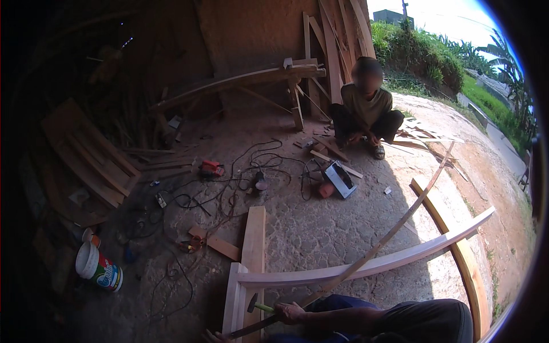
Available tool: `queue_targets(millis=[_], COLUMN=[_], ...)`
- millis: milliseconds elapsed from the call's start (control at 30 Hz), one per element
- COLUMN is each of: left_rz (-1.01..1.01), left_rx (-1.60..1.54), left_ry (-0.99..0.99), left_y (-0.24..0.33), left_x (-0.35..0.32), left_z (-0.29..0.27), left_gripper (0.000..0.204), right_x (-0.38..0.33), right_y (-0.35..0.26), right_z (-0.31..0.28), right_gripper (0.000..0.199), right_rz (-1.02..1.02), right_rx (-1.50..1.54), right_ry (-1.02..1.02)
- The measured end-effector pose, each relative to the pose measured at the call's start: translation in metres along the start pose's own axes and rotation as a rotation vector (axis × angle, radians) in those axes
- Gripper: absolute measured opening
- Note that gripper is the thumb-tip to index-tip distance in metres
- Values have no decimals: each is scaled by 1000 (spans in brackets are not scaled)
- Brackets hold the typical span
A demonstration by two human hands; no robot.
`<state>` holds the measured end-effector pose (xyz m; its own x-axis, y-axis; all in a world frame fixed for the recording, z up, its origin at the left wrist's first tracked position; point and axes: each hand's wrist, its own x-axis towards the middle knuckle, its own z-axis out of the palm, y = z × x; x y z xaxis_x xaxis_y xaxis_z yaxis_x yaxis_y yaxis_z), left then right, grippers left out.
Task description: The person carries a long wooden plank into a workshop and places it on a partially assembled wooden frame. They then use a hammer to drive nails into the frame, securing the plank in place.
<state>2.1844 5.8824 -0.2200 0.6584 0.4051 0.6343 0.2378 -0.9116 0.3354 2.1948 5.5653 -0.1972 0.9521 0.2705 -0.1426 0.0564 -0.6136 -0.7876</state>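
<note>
A long thin wooden strip (377, 247) slants from the lower middle up to the right, crossing over a pale curved beam (366, 268). At the strip's lower end, my left hand (216, 336) is closed round it, partly cut off by the lower edge. My right hand (290, 312) grips the green handle of a small hammer (264, 307), right beside the strip. The curved beam meets a short upright wooden piece (233, 300) at its left end. Beneath that joint lies a thick plank (254, 240).
Another person (366, 108) squats at the back right. Tangled cables, a red power tool (211, 168) and a white-and-black tool (339, 179) lie on the floor. A paint bucket (98, 267) stands left. A curved timber (466, 268) supports the beam's right end. Planks lean behind a wooden bench (240, 86).
</note>
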Motion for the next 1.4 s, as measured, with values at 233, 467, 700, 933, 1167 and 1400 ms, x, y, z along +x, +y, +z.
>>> queue_targets(millis=[233,467,700,933,1167,1400], left_rz=[-1162,-1631,-1479,-1479,-1562,-1559], left_rx=[-865,-1276,-592,-508,-721,-882], left_ry=[-192,-44,103,77,106,126], left_y=[116,107,98,147,167,172], left_x=[-56,-48,-53,-60,-46,-36], left_z=[14,41,68,66,75,62], left_gripper=[56,37,33,34,29,24], right_x=[3,10,6,2,14,16], right_y=[-3,-17,-38,-14,2,-37], right_z=[-7,6,8,-9,-14,-28], right_gripper=[26,28,31,30,31,26], right_rz=[-40,-116,-85,1,41,-296], right_rx=[-63,-39,-13,-15,-45,-168], right_ry=[-11,-45,22,50,87,126])
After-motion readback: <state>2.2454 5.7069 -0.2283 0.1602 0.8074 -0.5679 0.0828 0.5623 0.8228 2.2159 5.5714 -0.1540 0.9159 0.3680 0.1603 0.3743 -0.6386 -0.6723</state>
